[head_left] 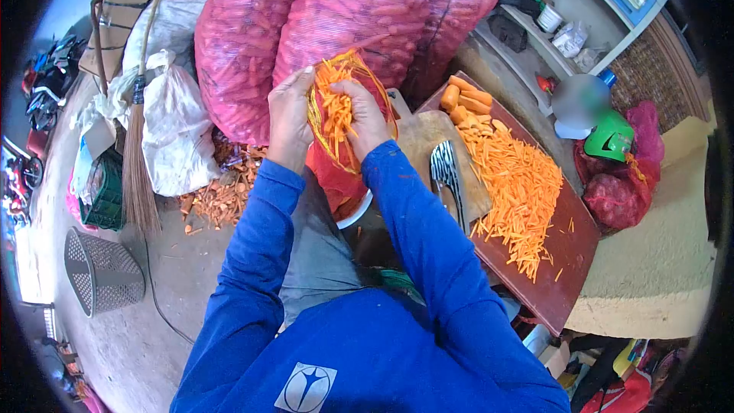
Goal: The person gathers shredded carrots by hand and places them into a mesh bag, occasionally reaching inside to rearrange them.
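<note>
A red mesh bag (336,182) with a yellow rim hangs in front of me, its mouth spread open. My left hand (292,111) is closed on the left side of that rim. Within the mouth, my right hand (365,113) closes around a bunch of cut carrot sticks (333,99), thumb on top. Below the bag shows part of a white-rimmed basin (355,214), mostly hidden. To the right, a knife (445,172) with a zebra-striped blade lies on a wooden cutting board (417,134). Beside it, a heap of carrot sticks (520,191) covers part of a reddish-brown table (562,260).
Large pink mesh sacks of carrots (348,23) stand ahead. Whole peeled carrots (466,99) lie at the table's far end. Carrot peelings (222,195) litter the floor at left, near a broom (139,160) and a grey perforated basket (103,271). Shelves (550,50) rise at right.
</note>
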A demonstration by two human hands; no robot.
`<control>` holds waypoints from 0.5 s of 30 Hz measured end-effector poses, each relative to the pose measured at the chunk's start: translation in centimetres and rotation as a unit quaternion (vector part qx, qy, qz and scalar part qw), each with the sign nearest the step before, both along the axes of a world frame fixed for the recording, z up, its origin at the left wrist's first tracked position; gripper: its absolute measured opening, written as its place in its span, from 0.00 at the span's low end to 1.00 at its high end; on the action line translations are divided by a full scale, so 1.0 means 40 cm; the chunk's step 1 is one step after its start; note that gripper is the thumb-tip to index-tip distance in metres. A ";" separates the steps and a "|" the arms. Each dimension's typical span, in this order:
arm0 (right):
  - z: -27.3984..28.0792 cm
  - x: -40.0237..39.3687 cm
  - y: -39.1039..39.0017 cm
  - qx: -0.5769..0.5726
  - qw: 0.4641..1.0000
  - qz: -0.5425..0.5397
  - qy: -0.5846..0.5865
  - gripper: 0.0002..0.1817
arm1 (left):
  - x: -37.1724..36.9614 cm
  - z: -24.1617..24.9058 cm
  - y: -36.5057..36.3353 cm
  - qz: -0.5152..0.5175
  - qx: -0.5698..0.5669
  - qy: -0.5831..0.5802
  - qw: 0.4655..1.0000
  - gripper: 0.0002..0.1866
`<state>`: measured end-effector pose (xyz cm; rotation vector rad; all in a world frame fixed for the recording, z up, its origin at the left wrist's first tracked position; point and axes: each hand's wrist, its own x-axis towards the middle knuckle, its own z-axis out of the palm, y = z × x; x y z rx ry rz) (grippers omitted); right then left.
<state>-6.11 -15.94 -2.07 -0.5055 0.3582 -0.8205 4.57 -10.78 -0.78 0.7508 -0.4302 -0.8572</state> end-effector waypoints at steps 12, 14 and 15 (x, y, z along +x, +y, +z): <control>-0.090 -0.003 -0.151 -0.504 0.743 -0.002 0.440 0.19 | 0.134 -0.024 0.030 0.014 -0.023 0.051 0.998 0.12; -0.036 -0.029 -0.130 -0.508 0.750 0.019 0.423 0.17 | 0.139 -0.019 0.036 0.008 -0.013 0.060 0.998 0.12; -0.022 -0.044 -0.132 -0.516 0.754 0.044 0.404 0.16 | 0.147 -0.025 0.034 0.006 -0.013 0.059 0.998 0.12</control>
